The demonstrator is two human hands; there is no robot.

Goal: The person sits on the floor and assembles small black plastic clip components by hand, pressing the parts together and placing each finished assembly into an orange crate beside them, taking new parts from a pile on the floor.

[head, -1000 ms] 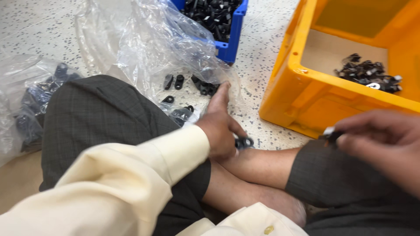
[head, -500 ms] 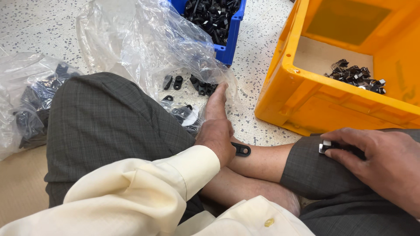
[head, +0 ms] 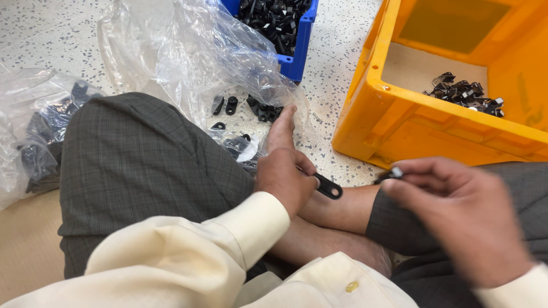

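I sit cross-legged on the floor. My left hand (head: 285,171) rests by my shin and pinches a flat black plastic clip (head: 328,186) with a round eye at its end; its index finger points toward loose black clips (head: 260,108) on a clear plastic bag (head: 188,63). My right hand (head: 456,219) is raised over my right knee, fingers closed on a small black part with a white tip (head: 393,173). It is slightly blurred.
An orange crate (head: 399,122) stands at the right with a pile of black-and-white parts (head: 465,94) inside. A blue bin (head: 297,54) full of black clips is at the top. Another clear bag of dark parts (head: 40,131) lies at the left on speckled floor.
My right hand has lifted from my knee and moved up with the small part. My left hand has stayed by the shin, with the black clip now showing more clearly.
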